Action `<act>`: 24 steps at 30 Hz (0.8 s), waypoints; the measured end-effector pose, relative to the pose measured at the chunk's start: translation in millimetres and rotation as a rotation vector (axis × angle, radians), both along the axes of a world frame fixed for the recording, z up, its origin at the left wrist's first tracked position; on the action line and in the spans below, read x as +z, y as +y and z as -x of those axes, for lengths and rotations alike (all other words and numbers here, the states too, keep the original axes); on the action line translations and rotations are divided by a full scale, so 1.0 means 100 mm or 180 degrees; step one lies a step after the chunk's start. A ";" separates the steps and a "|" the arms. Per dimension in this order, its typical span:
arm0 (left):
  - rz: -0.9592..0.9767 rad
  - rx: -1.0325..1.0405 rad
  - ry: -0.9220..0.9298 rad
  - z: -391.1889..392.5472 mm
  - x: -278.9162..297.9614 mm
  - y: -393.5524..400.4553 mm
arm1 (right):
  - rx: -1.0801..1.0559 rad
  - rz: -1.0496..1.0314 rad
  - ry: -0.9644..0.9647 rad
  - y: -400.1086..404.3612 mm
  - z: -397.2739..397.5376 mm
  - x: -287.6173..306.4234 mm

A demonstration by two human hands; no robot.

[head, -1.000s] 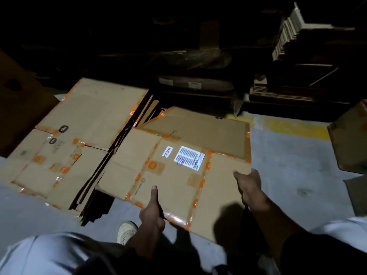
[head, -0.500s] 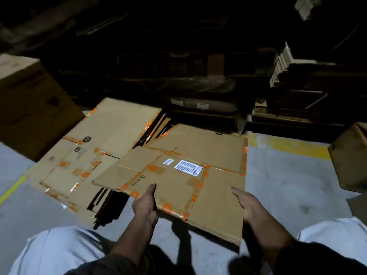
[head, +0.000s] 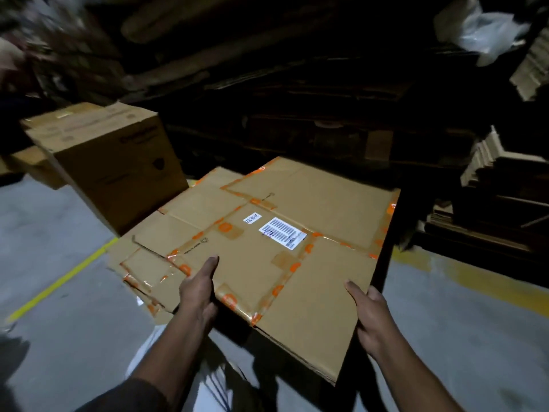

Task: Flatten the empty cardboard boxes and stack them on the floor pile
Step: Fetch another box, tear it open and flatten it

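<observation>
A flattened cardboard box (head: 297, 263) with orange tape and a white barcode label fills the middle of the head view, held off the floor. My left hand (head: 199, 288) grips its near left edge, thumb on top. My right hand (head: 371, 316) grips its near right edge, thumb on top and fingers hidden beneath. Partly under its left side lies the floor pile (head: 139, 263) of other flattened boxes with orange tape. An upright, unflattened brown box (head: 118, 171) stands at the left behind the pile.
Grey concrete floor with a yellow line (head: 62, 281) at the left and a yellow band (head: 475, 281) at the right. Dark racks with stacked cardboard (head: 487, 162) run along the back and right. A white plastic bag (head: 487, 28) hangs at the upper right.
Both hands have lifted the flattened box and carried it left, over the floor pile. The view has tilted up and left, bringing the upright box into sight.
</observation>
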State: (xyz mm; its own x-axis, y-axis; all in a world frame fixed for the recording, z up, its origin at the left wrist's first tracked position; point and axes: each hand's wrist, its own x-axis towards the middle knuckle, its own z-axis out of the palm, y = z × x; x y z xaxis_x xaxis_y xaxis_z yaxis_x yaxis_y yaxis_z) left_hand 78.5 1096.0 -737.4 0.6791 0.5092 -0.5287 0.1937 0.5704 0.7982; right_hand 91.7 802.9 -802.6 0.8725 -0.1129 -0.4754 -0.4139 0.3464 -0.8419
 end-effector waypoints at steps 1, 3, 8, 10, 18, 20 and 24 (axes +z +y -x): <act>-0.0010 0.0059 -0.0029 -0.04 0.06 0.10 | 0.0095 -0.0079 -0.0070 0.11 -0.03 0.07; -0.0059 0.0162 -0.0062 -0.08 0.13 0.29 | 0.0215 -0.0159 -0.0155 0.31 -0.13 0.12; -0.0022 0.0467 -0.0080 -0.11 0.09 0.87 | 0.0583 -0.0412 -0.0305 0.92 -0.32 0.12; -0.0052 0.0572 -0.0055 -0.13 0.05 1.13 | 0.0634 -0.0462 -0.0264 1.22 -0.45 0.07; 0.0090 0.0773 -0.0373 -0.72 -0.17 2.18 | 0.0667 -0.0170 -0.0296 2.54 -1.31 -0.35; 0.0156 0.0740 -0.0151 -0.86 -0.45 2.29 | 0.0676 0.0033 -0.0177 2.85 -1.49 -0.52; 0.0204 0.0459 0.0460 -0.94 -1.13 2.14 | 0.1153 0.0095 0.0533 3.25 -1.64 -0.91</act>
